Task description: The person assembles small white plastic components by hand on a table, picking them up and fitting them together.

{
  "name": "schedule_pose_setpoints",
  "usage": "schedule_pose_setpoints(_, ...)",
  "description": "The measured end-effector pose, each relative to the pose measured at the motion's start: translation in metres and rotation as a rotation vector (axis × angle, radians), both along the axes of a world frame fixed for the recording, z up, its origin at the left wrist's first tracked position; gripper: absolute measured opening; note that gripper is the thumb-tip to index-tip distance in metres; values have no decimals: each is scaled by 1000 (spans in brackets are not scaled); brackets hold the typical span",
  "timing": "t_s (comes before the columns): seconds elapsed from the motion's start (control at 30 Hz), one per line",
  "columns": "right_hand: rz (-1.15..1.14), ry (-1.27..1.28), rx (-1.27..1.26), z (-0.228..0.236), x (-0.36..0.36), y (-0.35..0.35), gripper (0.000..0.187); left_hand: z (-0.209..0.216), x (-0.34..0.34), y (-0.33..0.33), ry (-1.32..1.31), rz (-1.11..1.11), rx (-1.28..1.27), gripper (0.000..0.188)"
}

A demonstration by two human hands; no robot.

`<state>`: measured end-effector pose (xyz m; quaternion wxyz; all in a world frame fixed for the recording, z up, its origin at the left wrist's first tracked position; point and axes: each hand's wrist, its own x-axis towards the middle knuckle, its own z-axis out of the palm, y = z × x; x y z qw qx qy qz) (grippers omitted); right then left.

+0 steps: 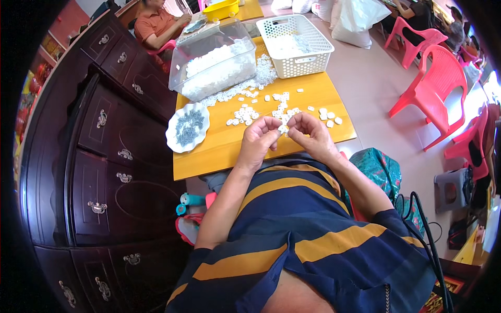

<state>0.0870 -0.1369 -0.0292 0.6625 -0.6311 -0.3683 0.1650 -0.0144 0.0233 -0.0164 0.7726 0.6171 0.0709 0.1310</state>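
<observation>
Over the near part of the wooden table [219,159], my left hand [259,139] and my right hand [313,136] meet, thumbs and fingertips pinched together. Between them is a small white plastic piece [283,129], partly covered by the fingers. Just beyond my hands lie loose piles of similar white pieces [244,113]. Several squarish white pieces [330,116] sit apart to the right. On the left, a white scalloped plate [171,140] holds a heap of small grey slender parts [189,128], too small to name.
A clear plastic bin [180,78] of white parts and a white perforated basket [300,68] stand at the table's far side. Dark wooden drawers [99,182] line the left. Red plastic chairs [436,91] stand at right. A person [156,26] sits beyond the bin.
</observation>
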Motion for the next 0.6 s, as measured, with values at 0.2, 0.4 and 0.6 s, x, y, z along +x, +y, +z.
schedule_pose_setpoints(0.2,-6,113,12,-8,-2,0,15,1,2,-3,-11,17,56,11)
schedule_pose_setpoints(0.4,1,189,-17,-4,-4,1,17,-1,3,-3,-9,1,123,10)
schedule_pose_setpoints(0.6,33,211,-71,1,-6,-1,17,-6,2,-2,-26,11,161,9)
